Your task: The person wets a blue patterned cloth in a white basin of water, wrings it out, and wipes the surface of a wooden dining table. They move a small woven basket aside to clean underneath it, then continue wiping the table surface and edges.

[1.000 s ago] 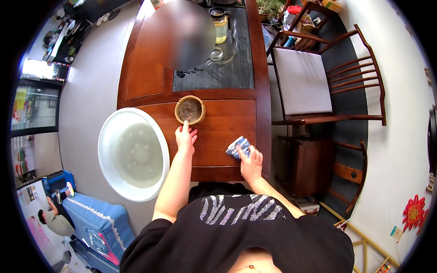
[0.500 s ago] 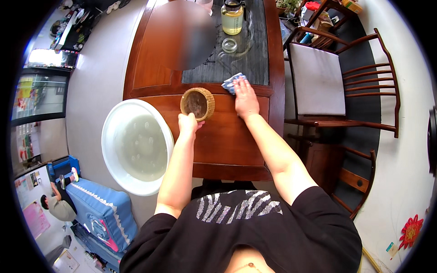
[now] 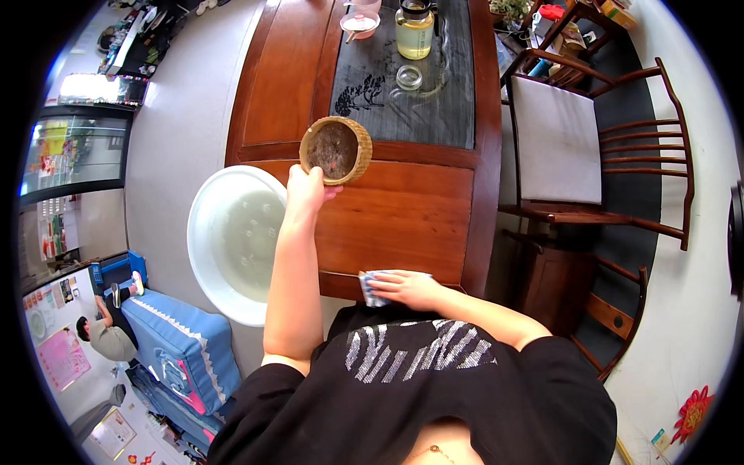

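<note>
A round woven pot (image 3: pixel 361 155) with a dark brown inside is in my left hand (image 3: pixel 308 188), tilted so that its mouth faces me. My thumb lies over its rim and the fingers curl beneath it, holding it above the wooden table (image 3: pixel 403 209). At the table's near edge, my right hand (image 3: pixel 411 288) keeps a blue-and-white cloth (image 3: pixel 373 290) under its fingers, close to my black shirt. Much of the cloth is hidden by those fingers.
Left of the table stands a large white basin (image 3: pixel 203 248) holding cloudy water. A glass jug (image 3: pixel 415 35) of yellowish liquid, a small glass dish (image 3: pixel 409 77) and a pink-and-white bowl (image 3: pixel 359 25) sit farther back. To the right is a wooden chair (image 3: pixel 554 143).
My right hand has drawn the cloth from beside the dark inlay back to the near edge. My left hand has raised the pot and moved it slightly away from me.
</note>
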Tool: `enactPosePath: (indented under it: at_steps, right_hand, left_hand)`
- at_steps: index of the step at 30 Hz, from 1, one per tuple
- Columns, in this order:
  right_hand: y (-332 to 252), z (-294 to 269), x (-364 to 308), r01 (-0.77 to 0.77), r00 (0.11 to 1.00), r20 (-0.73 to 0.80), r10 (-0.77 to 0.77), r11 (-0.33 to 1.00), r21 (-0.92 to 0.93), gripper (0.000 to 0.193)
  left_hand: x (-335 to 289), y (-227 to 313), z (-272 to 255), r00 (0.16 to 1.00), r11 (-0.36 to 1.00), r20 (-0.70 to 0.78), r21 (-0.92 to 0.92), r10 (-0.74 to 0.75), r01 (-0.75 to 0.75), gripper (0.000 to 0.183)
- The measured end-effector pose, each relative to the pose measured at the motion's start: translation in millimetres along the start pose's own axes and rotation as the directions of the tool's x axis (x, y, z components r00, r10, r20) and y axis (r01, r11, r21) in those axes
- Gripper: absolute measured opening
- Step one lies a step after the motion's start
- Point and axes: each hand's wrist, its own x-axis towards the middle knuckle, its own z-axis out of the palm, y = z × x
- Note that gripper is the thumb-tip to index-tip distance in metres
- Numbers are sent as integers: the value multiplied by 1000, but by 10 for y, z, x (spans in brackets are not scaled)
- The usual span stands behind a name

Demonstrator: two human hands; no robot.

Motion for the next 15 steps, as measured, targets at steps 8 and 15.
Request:
enactPosePath:
  at_steps: [8, 15]
  right_hand:
    - [1226, -884, 624, -547, 629, -641, 439, 836, 36, 58]
    - [1837, -1006, 2070, -408, 789, -506, 349, 913, -7, 60]
  left_hand:
    - [-267, 233, -468, 998, 994, -62, -103, 29, -35, 27]
    - [-444, 379, -632, 992, 990, -101, -109, 74, -85, 29]
